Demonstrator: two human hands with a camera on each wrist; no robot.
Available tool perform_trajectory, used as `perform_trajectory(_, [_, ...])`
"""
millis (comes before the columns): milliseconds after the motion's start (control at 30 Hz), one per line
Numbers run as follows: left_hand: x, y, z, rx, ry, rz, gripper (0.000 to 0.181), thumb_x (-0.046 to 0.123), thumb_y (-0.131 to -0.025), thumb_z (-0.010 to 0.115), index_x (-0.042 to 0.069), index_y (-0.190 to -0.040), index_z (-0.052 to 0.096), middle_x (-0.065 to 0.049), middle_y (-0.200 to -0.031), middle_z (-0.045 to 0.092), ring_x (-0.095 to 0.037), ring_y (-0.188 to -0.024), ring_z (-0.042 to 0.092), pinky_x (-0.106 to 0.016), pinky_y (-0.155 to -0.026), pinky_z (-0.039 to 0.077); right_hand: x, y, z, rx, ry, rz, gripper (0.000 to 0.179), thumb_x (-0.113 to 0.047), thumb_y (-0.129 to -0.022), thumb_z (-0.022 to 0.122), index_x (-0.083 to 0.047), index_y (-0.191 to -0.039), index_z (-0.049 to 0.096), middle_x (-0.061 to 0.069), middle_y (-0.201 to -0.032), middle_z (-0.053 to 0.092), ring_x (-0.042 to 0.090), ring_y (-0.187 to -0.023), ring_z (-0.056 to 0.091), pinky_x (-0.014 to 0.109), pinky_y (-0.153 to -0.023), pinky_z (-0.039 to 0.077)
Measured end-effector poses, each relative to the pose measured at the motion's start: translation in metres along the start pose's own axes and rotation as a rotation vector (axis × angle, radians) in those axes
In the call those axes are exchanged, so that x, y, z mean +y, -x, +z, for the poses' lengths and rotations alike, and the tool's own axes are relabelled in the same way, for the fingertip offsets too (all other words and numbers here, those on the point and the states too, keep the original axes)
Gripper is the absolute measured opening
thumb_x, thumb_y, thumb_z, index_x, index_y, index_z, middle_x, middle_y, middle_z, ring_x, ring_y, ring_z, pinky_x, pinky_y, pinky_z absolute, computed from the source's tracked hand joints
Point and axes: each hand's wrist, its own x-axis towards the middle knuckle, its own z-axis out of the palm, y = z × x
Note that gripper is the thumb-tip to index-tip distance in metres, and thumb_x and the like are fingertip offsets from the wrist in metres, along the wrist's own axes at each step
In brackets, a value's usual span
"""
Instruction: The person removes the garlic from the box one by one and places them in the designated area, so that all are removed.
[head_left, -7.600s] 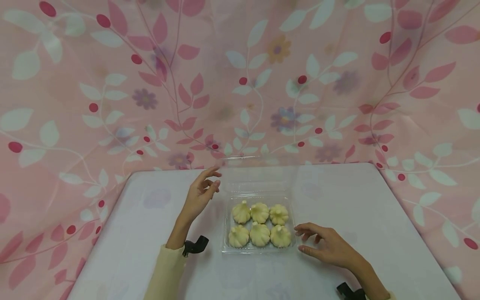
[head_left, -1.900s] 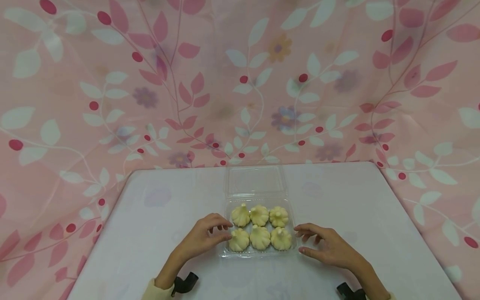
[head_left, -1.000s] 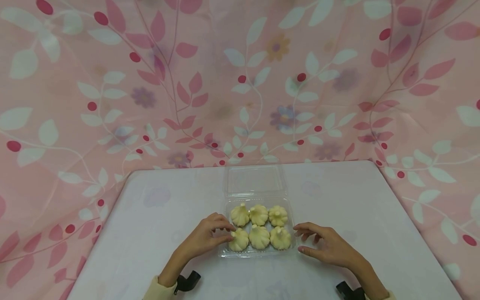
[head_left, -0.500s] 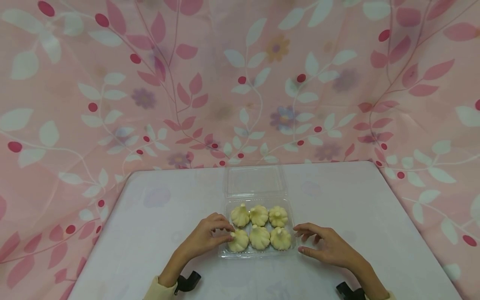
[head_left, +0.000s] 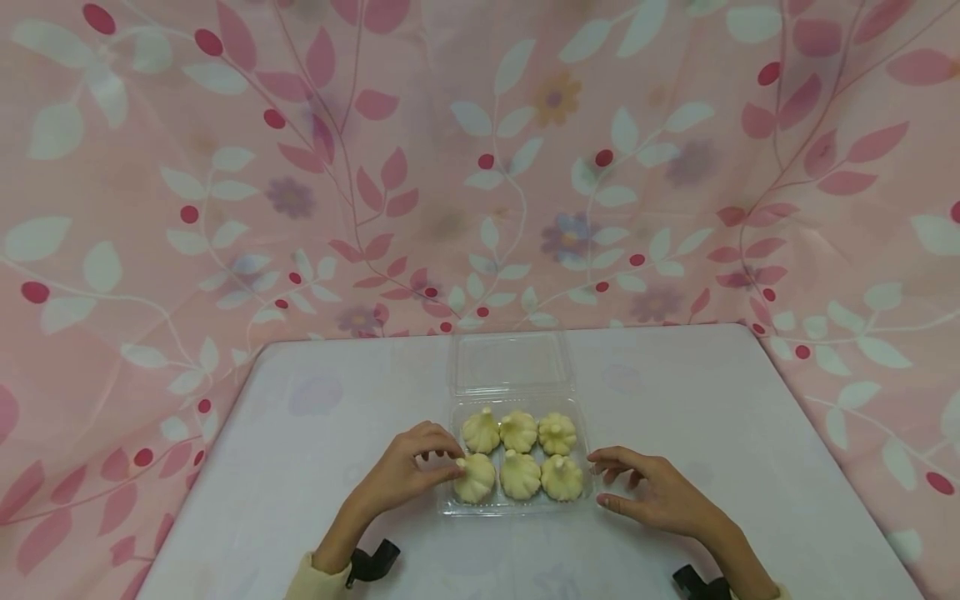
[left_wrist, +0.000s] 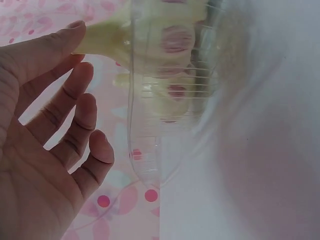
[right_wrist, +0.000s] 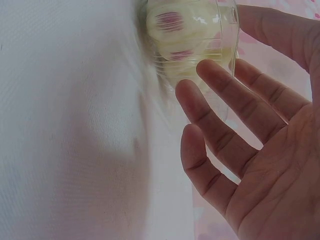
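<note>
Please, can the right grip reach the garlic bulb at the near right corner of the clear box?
Probably yes: the right grip, empty, is just beside the clear box, near that bulb. The lid is folded back, so only the low side wall seems in the way.

Dim light, soft shadows

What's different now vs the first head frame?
The left hand moved from beside the lid down toward the person, and now pinches the stem of the near-left garlic bulb; that stem now leans left. The lid has swung back and lower. Unchanged: the other five bulbs sit in the clear tray; the right hand is at its right side.
</note>
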Motion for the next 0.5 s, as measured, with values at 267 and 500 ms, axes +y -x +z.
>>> perform_trajectory(267, [0.030,-0.008,-0.017,0.039,0.075,-0.019,0.021,-0.006,-0.076,0.080,0.005,-0.093,0.072,-0.008,-0.089,0.068,-0.031,-0.078,0.057,-0.041,-0.061,0.045,0.000,0.000,0.000,0.000,-0.012,-0.005,0.050,-0.023,-0.087,0.078,-0.015,-0.132,0.058,-0.003,-0.112,0.067,0.014,-0.090,0.064,0.033,-0.067,0.049])
perform_trajectory(500, [0.028,-0.005,-0.031,0.085,0.057,-0.048,0.021,-0.005,-0.078,0.079,0.007,-0.094,0.071,-0.007,-0.090,0.067,-0.028,-0.080,0.056,-0.041,-0.063,0.044,0.000,0.000,0.001,0.001,-0.009,-0.007,0.050,-0.023,-0.087,0.078,-0.015,-0.132,0.058,-0.003,-0.112,0.067,0.014,-0.090,0.064,0.033,-0.067,0.050])
